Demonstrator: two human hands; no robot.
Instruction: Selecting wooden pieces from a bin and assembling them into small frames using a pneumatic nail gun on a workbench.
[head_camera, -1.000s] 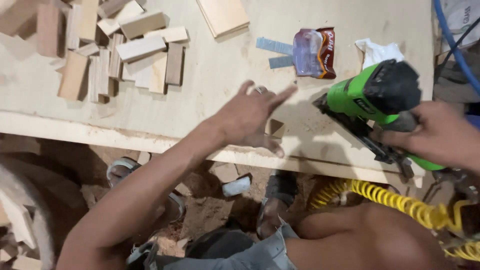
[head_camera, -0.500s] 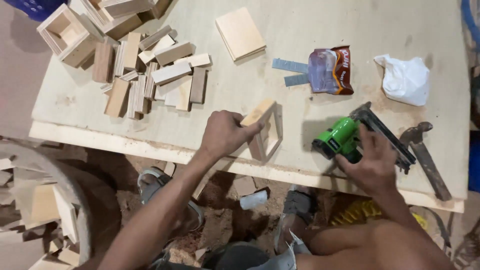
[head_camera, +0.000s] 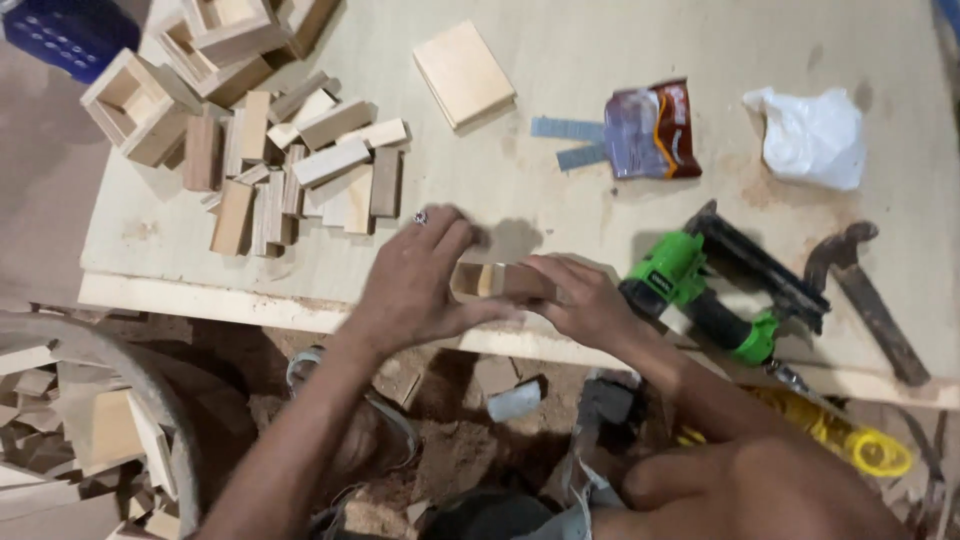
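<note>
- At the far left, a blue crate (head_camera: 62, 38) shows at the top corner, off the bench (head_camera: 560, 200).
- Small open wooden boxes (head_camera: 150, 90) sit at the bench's upper left, some stacked on each other.
- Just right of them lies a loose pile of short wooden blocks (head_camera: 300, 165), several overlapping.
- A flat square wooden panel (head_camera: 464, 75) rests alone further up the bench, well apart from the hands.
- The left hand (head_camera: 420, 285), with a ring on one finger, is closed around the left end of a small wooden frame (head_camera: 495, 282), fingers curled over its top.
- The small wooden frame lies near the bench's front edge, between the two hands and touching both; its hollow middle is visible.
- The right hand (head_camera: 580, 300) grips the frame's right end, thumb and fingers pressed to it.
- Above the hands, two blue-grey strips of nails (head_camera: 572, 140) lie beside a crumpled dark foil packet (head_camera: 655, 130).
- Just right of the right hand, a green and black nail gun (head_camera: 720, 290) lies on the bench, not held.
- A white crumpled plastic bag (head_camera: 812, 135) sits at the upper right.
- A dark metal hand tool (head_camera: 865, 290) lies near the right edge.
- A yellow coiled hose (head_camera: 850, 440) hangs below the bench edge.
</note>
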